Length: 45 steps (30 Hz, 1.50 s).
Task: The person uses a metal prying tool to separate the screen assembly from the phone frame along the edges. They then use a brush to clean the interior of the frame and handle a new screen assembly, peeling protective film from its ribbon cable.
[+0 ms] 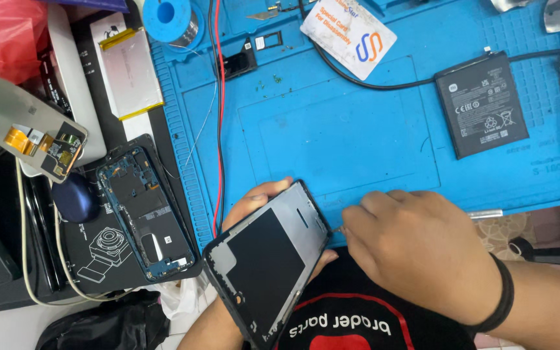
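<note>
My left hand (249, 202) cradles an opened phone frame (267, 259) from underneath, tilted, its grey and black inner side facing up. My right hand (416, 249), with a black band on the wrist, holds thin metal tweezers (484, 214) whose tip meets the frame's right edge. Both hands sit at the near edge of a blue work mat (351, 136).
A black phone battery (482, 104) lies on the mat at the right, a white card (349, 35) at the top. A second phone midframe (145, 214), a screen panel (24, 123), a silver battery pouch (131, 71) and a solder spool (171, 19) lie left. Red and black wires (219, 116) cross the mat.
</note>
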Motion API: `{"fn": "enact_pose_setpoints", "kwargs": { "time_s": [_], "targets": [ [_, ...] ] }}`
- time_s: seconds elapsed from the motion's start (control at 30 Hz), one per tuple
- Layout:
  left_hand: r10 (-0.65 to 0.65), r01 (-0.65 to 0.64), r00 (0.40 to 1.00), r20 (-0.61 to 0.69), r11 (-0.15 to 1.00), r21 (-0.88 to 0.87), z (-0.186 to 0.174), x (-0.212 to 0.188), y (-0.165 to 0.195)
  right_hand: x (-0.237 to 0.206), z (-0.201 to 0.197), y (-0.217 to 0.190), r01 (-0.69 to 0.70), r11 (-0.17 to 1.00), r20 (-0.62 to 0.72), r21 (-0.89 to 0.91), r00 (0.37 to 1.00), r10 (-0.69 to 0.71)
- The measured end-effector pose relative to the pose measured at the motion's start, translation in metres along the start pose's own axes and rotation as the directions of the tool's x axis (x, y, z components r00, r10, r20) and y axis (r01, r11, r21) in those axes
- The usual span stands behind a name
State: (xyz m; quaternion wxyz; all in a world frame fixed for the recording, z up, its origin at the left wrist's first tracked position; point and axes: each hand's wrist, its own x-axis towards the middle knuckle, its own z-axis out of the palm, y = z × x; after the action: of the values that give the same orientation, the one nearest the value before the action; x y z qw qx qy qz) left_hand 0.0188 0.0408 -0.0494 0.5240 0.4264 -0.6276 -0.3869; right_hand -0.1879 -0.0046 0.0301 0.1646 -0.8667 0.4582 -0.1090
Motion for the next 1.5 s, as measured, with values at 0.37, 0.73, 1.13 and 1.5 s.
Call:
{"fn": "enact_pose_setpoints", "kwargs": {
  "time_s": [0.37,0.73,1.13,1.5],
  "targets": [
    [0.339,-0.341,0.939,0.063,0.887,0.312,-0.008,0.005,0.009,0.013,0.000,0.004,-0.041,0.981,-0.232,0.191,0.969,0.085],
    [0.429,-0.428,0.898,0.097,0.802,0.416,-0.009,0.007,0.004,0.015,0.022,-0.001,0.007,0.989,-0.373,0.148,0.927,0.050],
    [0.403,-0.354,0.914,-0.049,0.850,0.389,-0.002,0.007,0.003,0.022,0.028,-0.002,0.047,0.994,-0.390,0.099,0.921,-0.005],
    [0.395,-0.349,0.917,-0.055,0.862,0.368,-0.003,0.003,0.000,0.022,0.031,-0.002,0.044,0.998,-0.396,0.042,0.918,-0.024]
  ]
}}
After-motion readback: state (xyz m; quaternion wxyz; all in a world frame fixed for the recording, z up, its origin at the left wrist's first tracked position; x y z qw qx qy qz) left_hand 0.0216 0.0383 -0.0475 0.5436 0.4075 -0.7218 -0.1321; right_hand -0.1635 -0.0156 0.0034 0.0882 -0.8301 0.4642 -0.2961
